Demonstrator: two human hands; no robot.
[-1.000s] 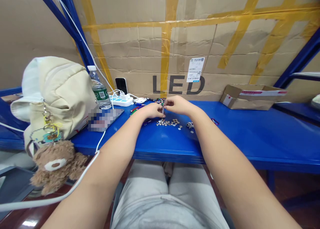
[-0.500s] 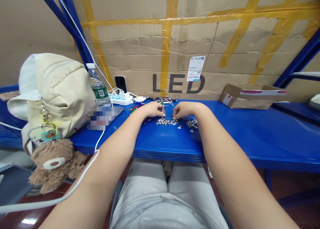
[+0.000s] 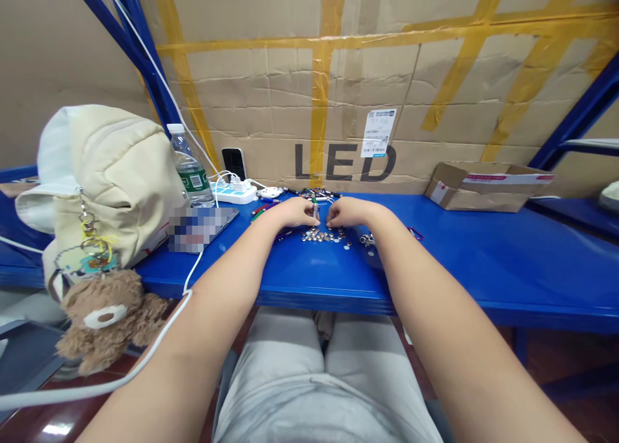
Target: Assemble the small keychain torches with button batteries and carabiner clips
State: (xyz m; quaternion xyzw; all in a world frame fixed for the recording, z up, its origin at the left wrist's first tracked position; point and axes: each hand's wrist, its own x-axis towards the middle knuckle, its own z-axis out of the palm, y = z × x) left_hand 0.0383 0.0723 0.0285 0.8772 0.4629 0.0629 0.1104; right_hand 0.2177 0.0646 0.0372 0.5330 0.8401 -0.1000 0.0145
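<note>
My left hand (image 3: 300, 213) is closed around a small upright tube with a green end (image 3: 315, 206). My right hand (image 3: 344, 212) is just to its right, thumb and fingertips pinched together and pointing down; whatever is between them is too small to make out. Below both hands a pile of small round metal discs (image 3: 320, 235), like button cells, lies on the blue table (image 3: 309, 275). Some small silvery metal parts (image 3: 367, 239) show beside my right forearm, which partly hides them.
Behind my hands lies a heap of small keyring pieces (image 3: 324, 193). A power strip (image 3: 235, 191), a water bottle (image 3: 193, 172), a phone (image 3: 206, 229) and a cream bag (image 3: 120, 172) are at left. An open cardboard box (image 3: 488, 188) stands at right; a purple clip (image 3: 414, 233) lies nearer.
My right hand has shifted a little left and up from the discs, closer to the tube. The purple clip beyond my right forearm has come into view. My left hand stays almost still.
</note>
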